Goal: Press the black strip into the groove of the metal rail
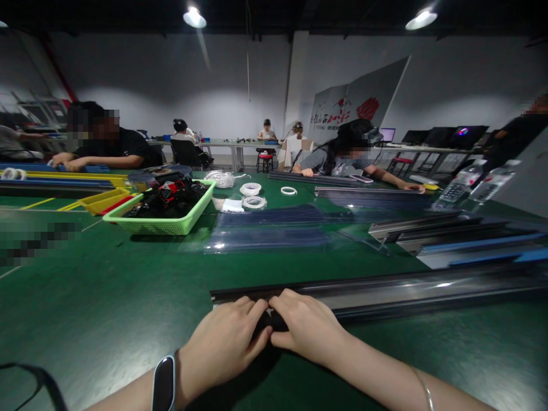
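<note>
A long dark channel-shaped profile strip lies across the green table, its left end in front of me. Both hands grip it near that end, thumbs almost meeting on the near side. My left hand, with a band on its wrist, is wrapped over the strip's end. My right hand closes over it just to the right. Between the fingers a dark piece of the strip shows, with a small light mark. The fingertips on the far side are partly hidden.
Ahead on the left stands a green basket of black and red parts. Clear plastic sheets and tape rolls lie in the middle. More profiles and water bottles are at right. Co-workers sit across the table.
</note>
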Demonstrator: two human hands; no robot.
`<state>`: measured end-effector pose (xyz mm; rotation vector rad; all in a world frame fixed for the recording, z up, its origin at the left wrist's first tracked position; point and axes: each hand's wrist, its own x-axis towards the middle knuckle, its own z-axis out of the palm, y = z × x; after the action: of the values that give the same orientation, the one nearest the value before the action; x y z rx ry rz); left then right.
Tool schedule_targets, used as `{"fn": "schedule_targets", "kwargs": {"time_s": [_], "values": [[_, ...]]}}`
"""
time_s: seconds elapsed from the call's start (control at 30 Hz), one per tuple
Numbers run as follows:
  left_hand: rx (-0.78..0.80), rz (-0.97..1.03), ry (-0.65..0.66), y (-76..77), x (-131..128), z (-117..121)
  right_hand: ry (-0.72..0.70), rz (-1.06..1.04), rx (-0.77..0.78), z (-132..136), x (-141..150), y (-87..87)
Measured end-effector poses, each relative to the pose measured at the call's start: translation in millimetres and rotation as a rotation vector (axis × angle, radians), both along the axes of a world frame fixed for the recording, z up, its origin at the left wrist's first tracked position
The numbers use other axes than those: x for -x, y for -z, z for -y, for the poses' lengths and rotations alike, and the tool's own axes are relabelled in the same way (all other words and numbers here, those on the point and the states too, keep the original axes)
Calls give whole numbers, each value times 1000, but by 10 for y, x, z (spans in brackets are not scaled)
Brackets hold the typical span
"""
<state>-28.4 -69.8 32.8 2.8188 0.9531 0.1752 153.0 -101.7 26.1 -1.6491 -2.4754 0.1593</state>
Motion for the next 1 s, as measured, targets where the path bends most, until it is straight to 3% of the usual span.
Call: {"fn": "schedule_targets", "kwargs": {"time_s": [1.0], "values": [[6,-21,15,-19,8,7,45,-74,6,30,-23,11]]}}
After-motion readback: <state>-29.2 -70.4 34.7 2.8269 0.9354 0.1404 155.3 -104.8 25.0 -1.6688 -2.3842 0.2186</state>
